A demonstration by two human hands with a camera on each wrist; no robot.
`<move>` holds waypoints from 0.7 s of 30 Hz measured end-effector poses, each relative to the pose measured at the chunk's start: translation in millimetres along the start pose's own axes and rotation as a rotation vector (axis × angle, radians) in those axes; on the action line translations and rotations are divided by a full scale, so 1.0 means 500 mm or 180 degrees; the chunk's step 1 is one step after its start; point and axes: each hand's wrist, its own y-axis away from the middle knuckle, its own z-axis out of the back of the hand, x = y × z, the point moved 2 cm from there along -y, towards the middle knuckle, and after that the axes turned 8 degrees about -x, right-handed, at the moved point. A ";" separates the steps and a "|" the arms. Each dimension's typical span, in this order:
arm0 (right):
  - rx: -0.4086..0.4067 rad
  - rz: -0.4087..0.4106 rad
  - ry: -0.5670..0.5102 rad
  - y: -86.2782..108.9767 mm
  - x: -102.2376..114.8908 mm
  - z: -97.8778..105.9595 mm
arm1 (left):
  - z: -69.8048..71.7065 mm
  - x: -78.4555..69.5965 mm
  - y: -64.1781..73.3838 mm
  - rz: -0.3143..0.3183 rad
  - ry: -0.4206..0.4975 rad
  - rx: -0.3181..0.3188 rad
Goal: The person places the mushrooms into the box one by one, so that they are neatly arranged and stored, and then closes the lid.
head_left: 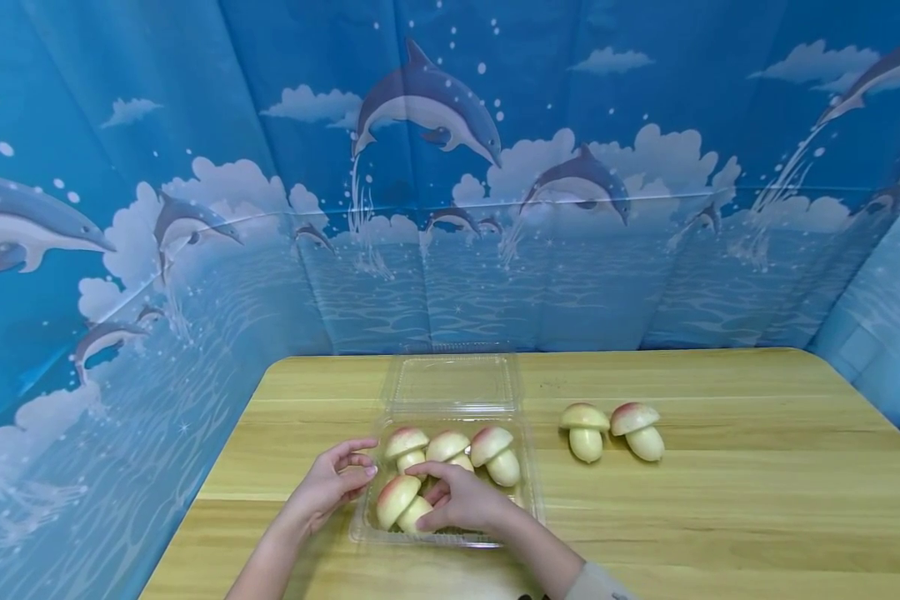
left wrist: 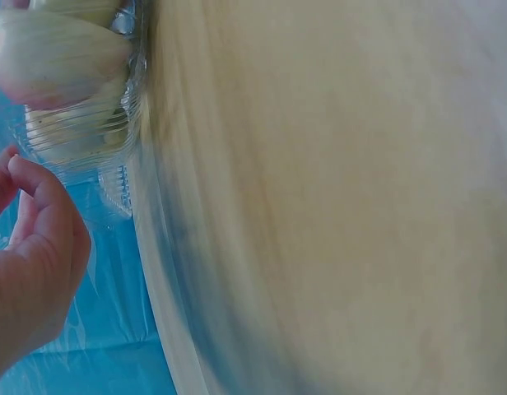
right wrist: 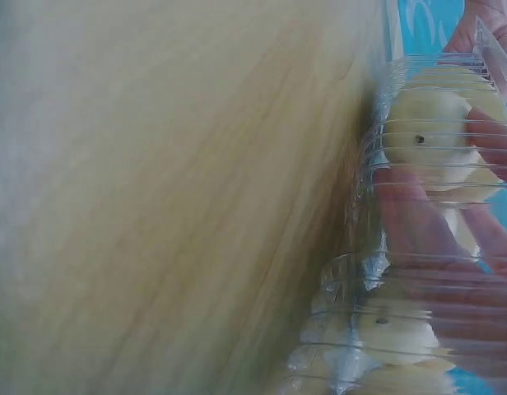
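Observation:
A clear plastic clamshell box (head_left: 532,500) lies on the table with its lid (head_left: 453,383) folded back. Inside are several cream toy mushrooms with pinkish caps, three in the back row, including one at the right (head_left: 497,457). My right hand (head_left: 468,500) reaches into the box, its thumb and fingers about the stem of the front-left toy mushroom (head_left: 397,500). Through the box wall in the right wrist view, that toy mushroom (right wrist: 426,136) shows between thumb and fingers. Beside the box's left edge, my left hand (head_left: 333,483) has loosely bent fingers and holds nothing; whether its fingertips touch the rim I cannot tell.
Two more toy mushrooms, one on the left (head_left: 586,432) and one on the right (head_left: 639,431), lie on the wooden table (head_left: 757,483) to the right of the box. A blue dolphin-print curtain (head_left: 450,250) hangs behind the table's far edge and along its sides.

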 end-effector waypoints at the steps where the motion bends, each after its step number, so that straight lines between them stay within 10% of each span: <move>1: -0.0002 0.0001 0.0015 -0.001 0.000 -0.001 | 0.000 0.000 0.000 0.0002 -0.0001 -0.0001; 21: -0.0078 -0.0011 0.0130 -0.009 0.001 -0.009 | 0.000 -0.001 0.002 0.0017 0.0034 0.0020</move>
